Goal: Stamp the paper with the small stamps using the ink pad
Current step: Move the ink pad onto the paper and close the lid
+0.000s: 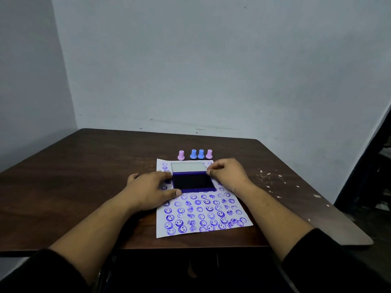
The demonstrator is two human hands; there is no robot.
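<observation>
I sit at a dark brown wooden table [84, 176], white flecks [273, 178] scattered at its right. A pale blue-grey wall [211, 60] fills the upper frame.

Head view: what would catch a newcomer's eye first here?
The paper at the table's near edge, crowded with purple smiley prints. On its far half lies the open ink pad, with the left hand and right hand at its sides. Behind stand four small stamps, pink and blue.

We see a white paper sheet [203, 210] crowded with purple smiley prints lying flat on the table. On its far half sits an open purple ink pad [193, 181], lid back. Beyond stand 4 small plastic stamps: 2 pink [181, 155] [209, 154], 2 blue [193, 154] [201, 154].
</observation>
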